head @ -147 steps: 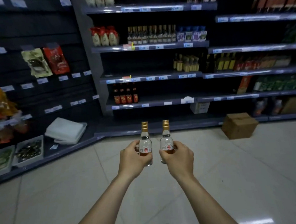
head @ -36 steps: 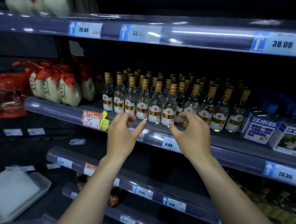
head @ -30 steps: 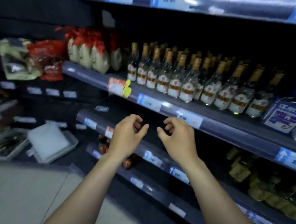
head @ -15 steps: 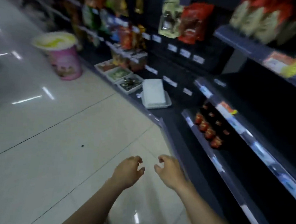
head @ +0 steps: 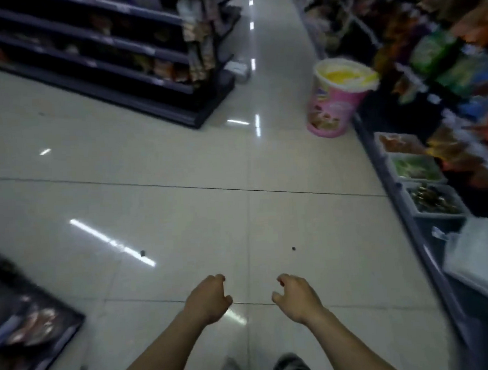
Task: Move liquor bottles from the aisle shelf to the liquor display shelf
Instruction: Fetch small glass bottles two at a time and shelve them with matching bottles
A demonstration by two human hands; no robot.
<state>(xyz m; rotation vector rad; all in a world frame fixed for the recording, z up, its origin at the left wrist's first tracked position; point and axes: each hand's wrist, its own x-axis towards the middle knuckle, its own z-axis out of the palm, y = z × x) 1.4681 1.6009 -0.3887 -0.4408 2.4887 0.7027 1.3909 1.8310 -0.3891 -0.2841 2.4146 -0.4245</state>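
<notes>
My left hand (head: 208,300) and my right hand (head: 297,297) hang low in front of me over the pale tiled floor, fingers loosely curled, holding nothing. They are a short gap apart. No liquor bottle and no liquor shelf is in the head view now. My shoes show at the bottom edge below my forearms.
A pink tub with a yellow top (head: 337,99) stands on the floor by the right shelving. White trays of food (head: 426,199) and a white bag (head: 481,259) line the right shelf base. A dark gondola shelf (head: 132,63) runs at upper left, another display corner (head: 25,321) at lower left.
I set both bottles on the liquor shelf and drew my hands back empty. The view has since swung left, away from that shelf, to the open aisle floor.
</notes>
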